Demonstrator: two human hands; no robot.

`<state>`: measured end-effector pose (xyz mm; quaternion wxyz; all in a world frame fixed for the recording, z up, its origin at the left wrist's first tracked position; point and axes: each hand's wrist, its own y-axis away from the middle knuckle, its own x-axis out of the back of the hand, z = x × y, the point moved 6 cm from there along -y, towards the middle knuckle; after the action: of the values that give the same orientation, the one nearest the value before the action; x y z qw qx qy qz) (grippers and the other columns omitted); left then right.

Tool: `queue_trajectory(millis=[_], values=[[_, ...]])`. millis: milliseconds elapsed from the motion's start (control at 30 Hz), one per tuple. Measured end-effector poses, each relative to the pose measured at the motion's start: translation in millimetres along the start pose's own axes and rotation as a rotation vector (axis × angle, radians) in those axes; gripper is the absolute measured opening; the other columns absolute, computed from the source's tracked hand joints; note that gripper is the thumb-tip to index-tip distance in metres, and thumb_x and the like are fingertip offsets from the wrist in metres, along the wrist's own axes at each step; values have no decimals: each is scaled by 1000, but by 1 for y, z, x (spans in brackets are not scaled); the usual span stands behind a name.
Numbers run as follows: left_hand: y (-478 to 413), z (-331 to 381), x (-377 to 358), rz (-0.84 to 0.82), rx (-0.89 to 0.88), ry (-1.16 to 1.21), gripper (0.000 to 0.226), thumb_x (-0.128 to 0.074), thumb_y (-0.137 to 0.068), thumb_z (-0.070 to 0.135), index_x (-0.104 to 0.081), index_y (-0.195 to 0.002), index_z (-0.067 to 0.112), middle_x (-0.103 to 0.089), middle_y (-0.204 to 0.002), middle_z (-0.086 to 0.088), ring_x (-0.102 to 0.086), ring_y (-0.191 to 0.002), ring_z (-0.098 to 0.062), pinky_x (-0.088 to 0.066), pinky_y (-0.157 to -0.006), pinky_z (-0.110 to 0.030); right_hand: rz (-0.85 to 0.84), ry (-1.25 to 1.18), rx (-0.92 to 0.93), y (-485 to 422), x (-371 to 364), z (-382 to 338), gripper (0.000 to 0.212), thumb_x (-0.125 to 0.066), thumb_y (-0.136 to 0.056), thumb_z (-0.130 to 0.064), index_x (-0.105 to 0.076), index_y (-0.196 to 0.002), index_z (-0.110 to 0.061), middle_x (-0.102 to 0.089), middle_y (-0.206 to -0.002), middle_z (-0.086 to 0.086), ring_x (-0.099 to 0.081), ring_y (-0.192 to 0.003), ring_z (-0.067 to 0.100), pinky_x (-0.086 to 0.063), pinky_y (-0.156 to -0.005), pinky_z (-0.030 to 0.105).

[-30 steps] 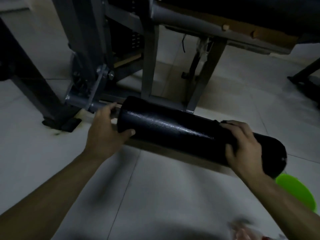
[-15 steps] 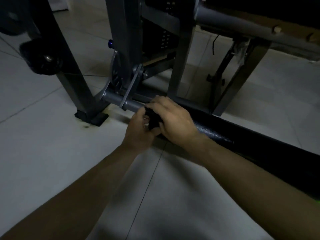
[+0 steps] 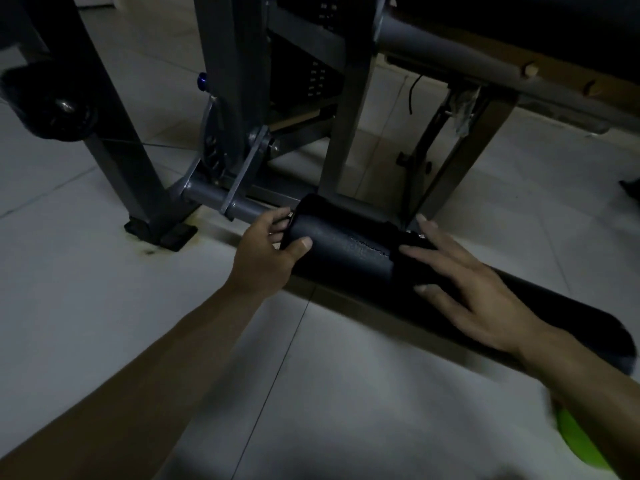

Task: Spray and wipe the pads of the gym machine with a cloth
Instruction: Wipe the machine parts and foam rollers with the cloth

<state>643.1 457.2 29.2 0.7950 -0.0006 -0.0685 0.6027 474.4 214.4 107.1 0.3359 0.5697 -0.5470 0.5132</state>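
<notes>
Pale tiled floor (image 3: 104,289), dimly lit. Wiping seemingly under way, not finished. Nearest, lower right, bright green rounded object (image 3: 581,445), kind unclear. Further in, right hand (image 3: 485,296) flat, fingers straight and spread, pressing on long black cylindrical roller pad (image 3: 571,317) low above the floor. Dark cloth (image 3: 339,247) draped round its left end; left hand (image 3: 263,254) curled about that end, thumb in front. Beyond, grey steel machine frame (image 3: 346,133). Right stretch of roller probably left to wipe.
</notes>
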Motion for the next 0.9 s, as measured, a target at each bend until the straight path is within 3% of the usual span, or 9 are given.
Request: queue_trajectory(millis=[67,133,267,433,500,633,733,833,900], values=[[0,-6,6,-3,31,56,48,-81,-77,19,-59,-118,32,-67,-124,2,-66,-115,-14,-56,-101,-43,-43,-42,10,-14,-8,4,60,-59,-98,-40,-42,-156,-35,-4,-174,-8,-9,-159,13,-18,-128,45],[2,-10,8,-34,37,41,45,-78,-84,5,-60,-119,28,-67,-124,2,-65,-115,-10,-56,-102,-40,-13,-38,23,-33,-18,-3,56,-57,-99,-38,-46,-154,-33,-19,-171,-5,-15,-158,14,-26,-126,51],[2,-8,8,-11,9,55,44,-75,-86,-2,-60,-119,24,-66,-122,-2,-66,-115,-16,-56,-100,-38,136,-18,62,-94,-44,-41,45,-66,-99,-20,-60,-143,-23,-43,-159,5,-36,-151,27,-40,-118,51],[7,-9,5,30,109,225,39,-71,-86,-10,-61,-118,9,-68,-117,-10,-67,-113,-20,-56,-90,-25,153,12,8,-172,-68,-90,42,-64,-96,-17,-62,-137,-27,-44,-156,5,-49,-137,30,-50,-103,47],[7,-8,4,30,130,242,41,-72,-86,-9,-60,-120,9,-67,-118,-11,-67,-115,-23,-56,-93,-29,112,51,61,-161,-60,-86,42,-64,-94,-14,-63,-134,-26,-46,-153,2,-52,-133,28,-51,-102,46],[13,18,4,97,-169,-231,52,-77,-85,11,-58,-133,19,-58,-133,-1,-56,-124,-18,-50,-102,-34,160,54,11,-76,-26,-38,47,-62,-91,-9,-65,-134,-27,-49,-151,-3,-55,-132,22,-48,-109,36],[21,56,-25,-16,-437,-505,61,-77,-85,25,-54,-142,23,-46,-152,0,-39,-141,-22,-35,-115,-45,242,99,-158,7,2,11,42,-57,-93,-13,-68,-132,-23,-56,-139,2,-60,-123,24,-46,-109,29],[16,66,-71,-263,-448,-829,80,-76,-83,50,-41,-151,30,-31,-164,4,-17,-154,-20,-8,-127,-51,268,153,-313,70,21,47,41,-55,-91,-16,-69,-129,-22,-57,-139,3,-60,-128,26,-44,-109,29],[14,63,-86,-294,-448,-992,95,-75,-75,66,-35,-154,31,-28,-165,6,-13,-156,-19,0,-127,-50,338,154,-414,89,24,58,41,-56,-90,-13,-69,-127,-23,-58,-139,3,-59,-130,27,-41,-110,27]])
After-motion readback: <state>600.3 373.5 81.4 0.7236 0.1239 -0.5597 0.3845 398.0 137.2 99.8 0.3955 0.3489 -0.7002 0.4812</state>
